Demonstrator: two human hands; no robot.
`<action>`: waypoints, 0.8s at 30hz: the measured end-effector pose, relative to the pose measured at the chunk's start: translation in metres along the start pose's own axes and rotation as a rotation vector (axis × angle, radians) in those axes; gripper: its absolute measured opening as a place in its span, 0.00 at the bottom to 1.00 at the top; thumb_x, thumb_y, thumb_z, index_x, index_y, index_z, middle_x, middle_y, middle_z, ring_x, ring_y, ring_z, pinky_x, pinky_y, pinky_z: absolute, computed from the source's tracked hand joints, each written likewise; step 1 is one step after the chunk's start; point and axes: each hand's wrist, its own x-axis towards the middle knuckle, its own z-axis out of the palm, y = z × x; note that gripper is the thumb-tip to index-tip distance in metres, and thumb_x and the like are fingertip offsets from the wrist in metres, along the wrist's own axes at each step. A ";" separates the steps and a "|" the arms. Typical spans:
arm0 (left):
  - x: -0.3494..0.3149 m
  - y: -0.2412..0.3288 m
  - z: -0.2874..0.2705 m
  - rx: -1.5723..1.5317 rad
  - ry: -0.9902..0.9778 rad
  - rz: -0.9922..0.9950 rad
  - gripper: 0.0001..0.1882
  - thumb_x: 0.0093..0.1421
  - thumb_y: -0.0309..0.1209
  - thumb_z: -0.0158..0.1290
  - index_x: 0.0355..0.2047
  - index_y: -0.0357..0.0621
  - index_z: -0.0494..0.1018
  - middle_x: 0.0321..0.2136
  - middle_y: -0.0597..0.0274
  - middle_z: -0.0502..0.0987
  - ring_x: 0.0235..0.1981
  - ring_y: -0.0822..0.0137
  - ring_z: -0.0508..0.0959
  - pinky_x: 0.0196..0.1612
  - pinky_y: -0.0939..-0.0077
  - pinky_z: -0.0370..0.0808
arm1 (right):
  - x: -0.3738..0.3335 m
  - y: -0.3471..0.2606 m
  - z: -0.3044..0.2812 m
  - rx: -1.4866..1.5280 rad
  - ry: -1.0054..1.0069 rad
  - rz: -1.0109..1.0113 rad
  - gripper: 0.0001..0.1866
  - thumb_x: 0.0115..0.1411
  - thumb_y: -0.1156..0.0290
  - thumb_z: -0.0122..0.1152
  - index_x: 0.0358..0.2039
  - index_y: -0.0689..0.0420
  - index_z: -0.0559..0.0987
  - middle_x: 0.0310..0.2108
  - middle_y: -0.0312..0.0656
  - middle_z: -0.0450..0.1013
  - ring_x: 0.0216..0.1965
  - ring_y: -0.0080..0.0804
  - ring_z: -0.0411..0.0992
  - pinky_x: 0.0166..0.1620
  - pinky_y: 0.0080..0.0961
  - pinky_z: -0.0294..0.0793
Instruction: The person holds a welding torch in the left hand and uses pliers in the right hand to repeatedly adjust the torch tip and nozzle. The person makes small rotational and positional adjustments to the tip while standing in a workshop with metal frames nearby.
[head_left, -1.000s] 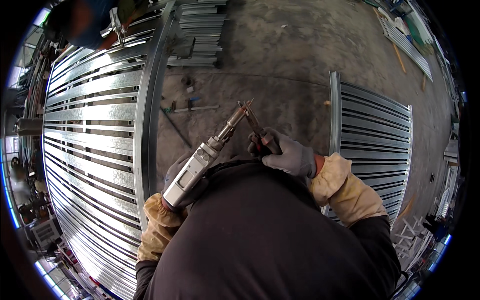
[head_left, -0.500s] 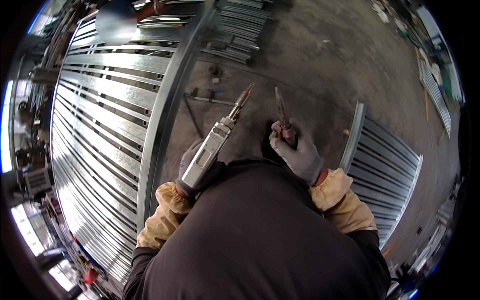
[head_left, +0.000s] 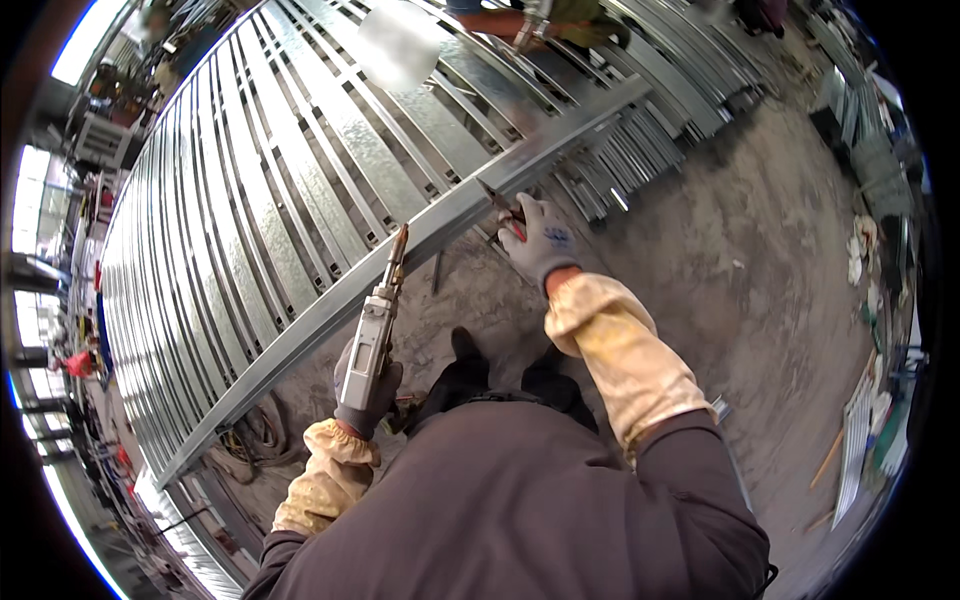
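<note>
My left hand, in a grey glove, is closed around a silver, box-bodied handheld welding gun. Its copper-coloured nozzle points away from me, at or just above the near rail of a large slatted metal panel. Farther forward and to the right, my gloved right hand grips pliers by their red handles. The jaws of the pliers lie over the same rail; whether they touch it I cannot tell.
Across the panel, another person's arm reaches in at the top. Stacked metal profiles lie beyond the rail's right end. Cables coil on the floor below the rail at left. More metal pieces lie along the right side.
My view has turned, so the panel now stretches across ahead of me instead of standing at my left. My right hand has reached forward with the pliers to the rail.
</note>
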 end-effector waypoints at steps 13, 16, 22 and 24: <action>0.056 -0.029 -0.051 0.008 -0.023 0.335 0.15 0.48 0.26 0.58 0.39 0.39 0.77 0.34 0.49 0.77 0.39 0.45 0.77 0.42 0.56 0.78 | 0.073 -0.029 0.046 -0.334 0.107 -0.084 0.25 0.60 0.58 0.64 0.57 0.51 0.76 0.53 0.45 0.73 0.52 0.42 0.75 0.53 0.44 0.75; 0.066 -0.037 -0.056 -0.119 -0.028 0.286 0.15 0.48 0.25 0.57 0.38 0.39 0.77 0.36 0.50 0.78 0.39 0.44 0.77 0.43 0.57 0.78 | 0.026 -0.125 0.011 0.358 -0.014 -0.005 0.19 0.61 0.72 0.63 0.54 0.57 0.79 0.43 0.43 0.77 0.47 0.36 0.76 0.51 0.32 0.75; 0.082 -0.043 -0.043 -0.177 -0.141 0.251 0.14 0.52 0.28 0.58 0.40 0.40 0.77 0.37 0.52 0.79 0.42 0.47 0.77 0.45 0.58 0.78 | -0.047 -0.210 -0.002 0.617 -0.277 -0.127 0.22 0.62 0.84 0.54 0.57 0.61 0.78 0.49 0.44 0.76 0.49 0.30 0.76 0.52 0.25 0.75; 0.086 -0.037 -0.038 -0.198 -0.179 0.235 0.13 0.53 0.29 0.58 0.40 0.40 0.78 0.37 0.52 0.79 0.43 0.47 0.77 0.45 0.58 0.78 | -0.050 -0.197 -0.001 0.647 -0.252 -0.058 0.22 0.62 0.84 0.54 0.57 0.61 0.78 0.49 0.43 0.76 0.50 0.30 0.76 0.54 0.25 0.75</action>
